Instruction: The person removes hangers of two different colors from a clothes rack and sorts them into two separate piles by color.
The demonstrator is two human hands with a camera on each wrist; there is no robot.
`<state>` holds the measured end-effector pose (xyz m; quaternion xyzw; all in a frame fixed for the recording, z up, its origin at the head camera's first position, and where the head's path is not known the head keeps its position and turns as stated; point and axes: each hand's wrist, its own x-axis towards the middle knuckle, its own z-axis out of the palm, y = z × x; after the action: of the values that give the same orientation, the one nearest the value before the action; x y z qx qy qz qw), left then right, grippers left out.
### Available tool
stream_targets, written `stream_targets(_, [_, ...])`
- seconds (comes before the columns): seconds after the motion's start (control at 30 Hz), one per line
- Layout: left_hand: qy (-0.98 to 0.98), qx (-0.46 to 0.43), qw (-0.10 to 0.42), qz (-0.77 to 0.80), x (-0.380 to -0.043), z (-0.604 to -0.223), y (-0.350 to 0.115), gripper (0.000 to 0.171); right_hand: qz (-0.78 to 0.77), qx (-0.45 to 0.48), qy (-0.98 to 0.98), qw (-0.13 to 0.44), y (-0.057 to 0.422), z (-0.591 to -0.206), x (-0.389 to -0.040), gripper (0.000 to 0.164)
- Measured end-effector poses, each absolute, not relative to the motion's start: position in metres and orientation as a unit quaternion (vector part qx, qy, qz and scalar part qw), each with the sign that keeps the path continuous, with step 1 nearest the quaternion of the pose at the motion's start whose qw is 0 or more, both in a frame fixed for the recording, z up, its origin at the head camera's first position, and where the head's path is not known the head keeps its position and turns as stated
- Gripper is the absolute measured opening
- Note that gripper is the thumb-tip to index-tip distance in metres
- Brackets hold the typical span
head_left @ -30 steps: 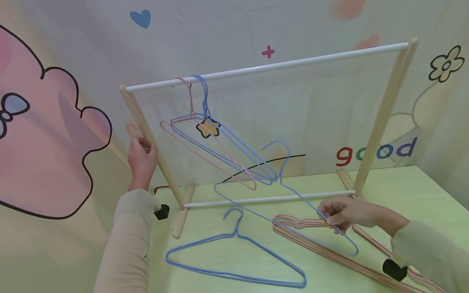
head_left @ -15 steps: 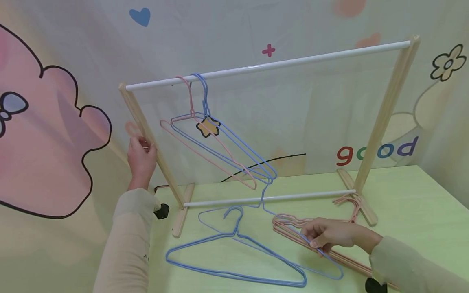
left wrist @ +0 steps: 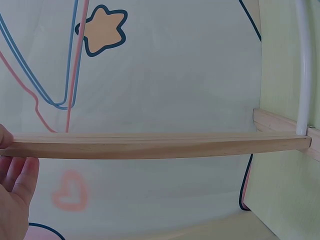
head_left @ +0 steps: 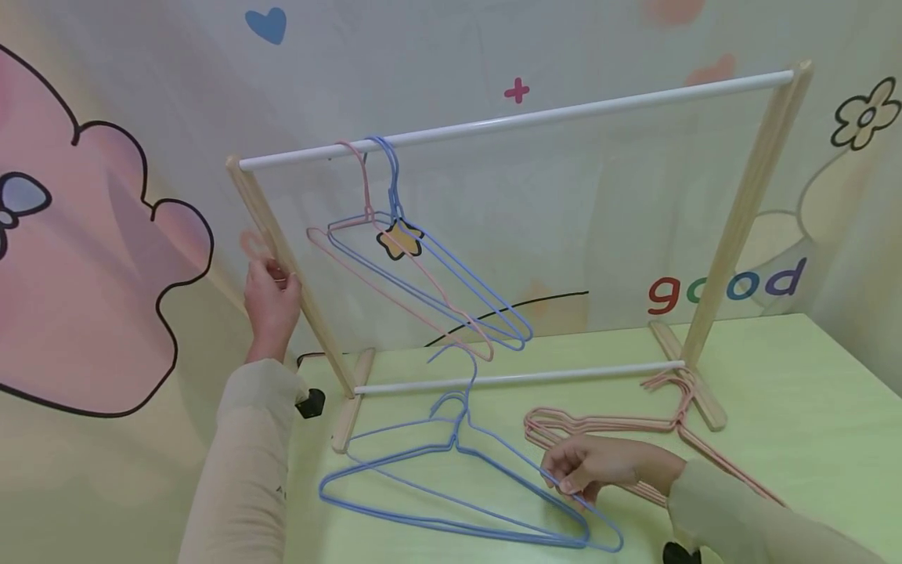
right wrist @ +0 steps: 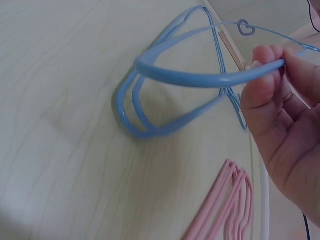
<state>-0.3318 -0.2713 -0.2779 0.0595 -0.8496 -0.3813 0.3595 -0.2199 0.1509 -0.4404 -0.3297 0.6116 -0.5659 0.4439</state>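
My left hand (head_left: 271,301) grips the left wooden post (left wrist: 165,148) of a hanger rack, thumb above and fingers below in the left wrist view. Between thumb and fingers, my right hand (head_left: 599,466) pinches one shoulder of a blue clothes hanger (right wrist: 200,79) near its end. This hanger is tilted over a stack of blue hangers (head_left: 395,515) lying on the table, its hook pointing up and left. From the rack's white top rod (head_left: 564,112) hang a pink hanger (head_left: 366,184) and blue hangers (head_left: 395,180), grouped near the left end.
Several pink hangers (head_left: 620,424) lie piled on the light green table (head_left: 831,439), partly behind my right hand and forearm. A white lower rod (head_left: 578,376) joins the rack's feet. Behind stands a printed curtain (head_left: 599,39).
My right hand has carried the blue hanger left and down, from beside the pink pile to over the blue stack. My left hand keeps its grip on the post.
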Motion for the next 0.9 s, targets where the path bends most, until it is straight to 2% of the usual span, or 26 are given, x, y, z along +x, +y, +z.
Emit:
stream_targets(0.17, [-0.849,0.06,0.357,-0.385,-0.331,-0.276,-0.27,0.024,-0.563,-0.325,0.614,0.448,0.138,-0.444,-0.22,0.009])
stream_targets(0.43, [-0.85,0.059,0.36,-0.381,-0.332,-0.276,-0.269,0.024,-0.55,-0.306,0.63,0.455,0.125,-0.453,-0.223,0.028])
stream_targets(0.63, [-0.853,0.062,0.354,-0.379,-0.331,-0.275,-0.269,0.024,-0.547,-0.274,0.663,0.431,0.124,-0.455,-0.227,0.028])
stream_targets(0.9, [-0.852,0.065,0.352,-0.382,-0.33,-0.276,-0.27,0.024,-0.509,-0.263,0.731,0.371,0.123,-0.46,-0.228,0.019])
